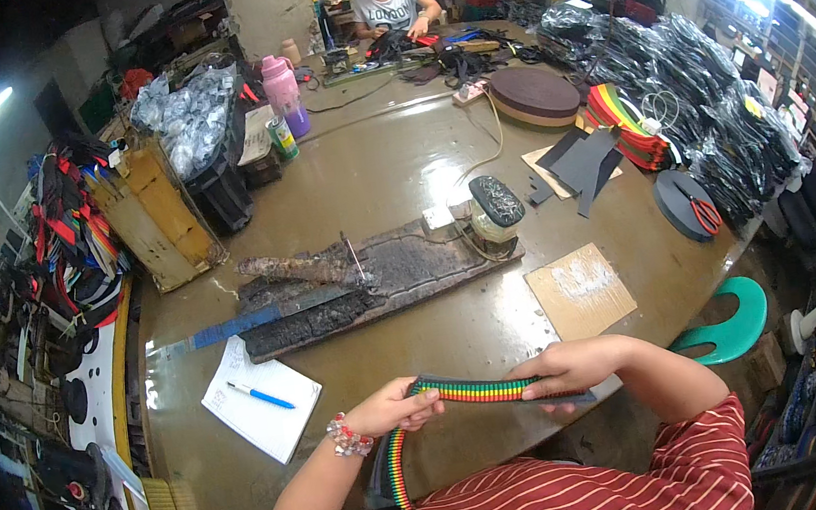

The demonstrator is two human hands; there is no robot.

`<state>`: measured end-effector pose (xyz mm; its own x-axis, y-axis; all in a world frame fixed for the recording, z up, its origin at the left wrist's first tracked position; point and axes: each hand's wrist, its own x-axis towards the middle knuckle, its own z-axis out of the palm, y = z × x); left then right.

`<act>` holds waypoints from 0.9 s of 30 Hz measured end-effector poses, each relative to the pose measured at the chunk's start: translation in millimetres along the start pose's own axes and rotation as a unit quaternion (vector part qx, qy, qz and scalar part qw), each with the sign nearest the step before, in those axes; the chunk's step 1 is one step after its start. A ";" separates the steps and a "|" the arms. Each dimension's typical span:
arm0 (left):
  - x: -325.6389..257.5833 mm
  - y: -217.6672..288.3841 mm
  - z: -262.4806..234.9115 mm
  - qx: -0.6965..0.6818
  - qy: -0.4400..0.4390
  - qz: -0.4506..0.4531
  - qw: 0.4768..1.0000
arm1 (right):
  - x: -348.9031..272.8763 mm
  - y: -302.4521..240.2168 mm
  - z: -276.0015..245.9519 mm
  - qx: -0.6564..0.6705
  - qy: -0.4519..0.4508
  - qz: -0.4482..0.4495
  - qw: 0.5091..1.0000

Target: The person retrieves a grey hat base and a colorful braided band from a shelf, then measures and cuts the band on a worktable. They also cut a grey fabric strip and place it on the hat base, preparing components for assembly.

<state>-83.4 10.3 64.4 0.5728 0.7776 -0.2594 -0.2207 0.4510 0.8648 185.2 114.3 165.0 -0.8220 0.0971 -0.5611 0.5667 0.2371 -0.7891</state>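
Observation:
A striped strap (474, 391), banded in green, yellow and red with dark edges, is stretched between my hands just above the table's near edge. My left hand (392, 408), with a beaded bracelet on its wrist, pinches the strap's left part. From there a length of it bends down toward my lap. At the other side, the fingers of my right hand (570, 367) close round the strap near its dark right end. Beyond my hands lies a blackened, burnt-looking board (409, 265) with a long metal strip (264, 317) across its left part.
A notebook (266, 402) with a blue pen (261, 395) lies left, a cardboard piece (581, 293) right. A device with a dark oval top (497, 202) stands behind the board. Rolls of webbing (536, 94) and scissors (705, 215) are farther right. A person (392, 10) works at the far end.

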 end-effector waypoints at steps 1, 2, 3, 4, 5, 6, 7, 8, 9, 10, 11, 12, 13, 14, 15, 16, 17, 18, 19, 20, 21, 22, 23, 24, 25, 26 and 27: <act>5.3 -0.6 0.3 0.006 0.000 0.009 1.000 | -4.5 -0.1 -2.5 -0.028 0.026 0.013 0.999; 10.1 -1.6 0.4 0.006 -0.009 0.017 1.000 | -7.6 -0.8 -4.2 -0.056 0.048 0.062 0.995; 15.3 -2.6 -0.2 0.008 -0.019 0.034 0.999 | -15.0 -2.0 -8.6 -0.082 0.062 0.059 0.993; 19.5 -4.9 -0.2 0.001 -0.013 0.030 0.999 | -20.9 -4.4 -12.7 -0.094 0.071 0.062 0.991; 23.7 -7.9 -0.5 -0.013 -0.012 0.032 0.999 | -26.8 -8.1 -17.2 -0.107 0.081 0.064 0.989; 26.8 -11.8 -0.6 -0.033 -0.015 0.032 0.999 | -32.4 -13.3 -22.1 -0.123 0.089 0.072 0.986; 29.3 -15.9 -1.4 -0.052 -0.040 0.040 0.997 | -38.6 -19.6 -28.6 -0.127 0.097 0.050 0.986; 31.2 -20.5 -2.1 -0.069 -0.044 0.044 0.996 | -44.3 -27.0 -35.7 -0.130 0.093 0.047 0.986; 32.2 -25.1 -2.9 -0.092 -0.050 0.045 0.993 | -49.7 -35.1 -42.9 -0.136 0.090 0.043 0.986; 33.0 -29.6 -4.0 -0.120 -0.058 0.047 0.990 | -54.8 -43.6 -49.7 -0.143 0.088 0.040 0.985; 33.3 -33.6 -5.3 -0.148 -0.058 0.039 0.987 | -59.6 -52.0 -55.8 -0.145 0.090 0.030 0.985; 33.3 -37.0 -6.8 -0.159 -0.042 0.031 0.986 | -65.4 -60.1 -61.4 -0.143 0.098 0.016 0.985; 33.8 -39.9 -8.5 -0.178 -0.031 0.031 0.983 | -70.9 -67.9 -67.6 -0.136 0.108 0.003 0.985; 34.1 -42.4 -9.6 -0.198 -0.028 0.028 0.979 | -74.6 -75.1 -74.7 -0.130 0.118 -0.012 0.984; 35.0 -43.4 -11.9 -0.211 -0.013 0.026 0.977 | -75.2 -81.1 -81.8 -0.114 0.138 -0.027 0.984; 36.3 -43.9 -13.9 -0.224 -0.006 0.020 0.974 | -75.5 -86.6 -89.7 -0.094 0.161 -0.021 0.982; 37.3 -44.3 -15.3 -0.242 0.009 0.013 0.970 | -75.2 -91.7 -99.8 -0.063 0.182 -0.050 0.980; 38.7 -44.1 -16.7 -0.242 0.009 0.015 0.970 | -72.3 -96.6 -112.7 -0.036 0.188 -0.085 0.978; 39.7 -43.9 -17.5 -0.247 0.018 0.016 0.969 | -65.4 -100.3 -126.3 -0.043 0.205 -0.109 0.972; 40.4 -43.7 -18.3 -0.256 0.025 0.021 0.966 | -55.5 -103.2 -141.5 -0.050 0.218 -0.143 0.964; 41.1 -44.0 -18.3 -0.251 0.032 0.022 0.967 | -45.8 -106.6 -158.6 -0.062 0.234 -0.156 0.958; 41.3 -44.6 -17.8 -0.249 0.036 0.025 0.967 | -35.2 -109.2 -176.7 -0.070 0.246 -0.175 0.951; 41.4 -44.7 -18.1 -0.247 0.039 0.024 0.968 | -24.0 -110.6 -195.5 -0.080 0.268 -0.192 0.941; 41.5 -44.9 -18.3 -0.239 0.042 0.026 0.970 | -12.1 -111.5 -215.2 -0.083 0.290 -0.209 0.930; 41.2 -45.3 -18.2 -0.233 0.043 0.022 0.971 | 1.5 -112.0 -237.0 -0.083 0.323 -0.236 0.913; 41.1 -45.5 -18.2 -0.229 0.043 0.013 0.972 | 14.1 -109.7 -257.9 -0.069 0.375 -0.236 0.894; 41.3 -45.4 -18.9 -0.231 0.037 0.012 0.972 | 24.3 -102.8 -277.4 -0.058 0.380 -0.268 0.884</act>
<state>-64.7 30.2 6.3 0.5082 0.8124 -0.2858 -0.5742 0.5669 0.5907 91.3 360.5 301.9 -0.7961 0.5513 0.2495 0.1108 0.5382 -0.8355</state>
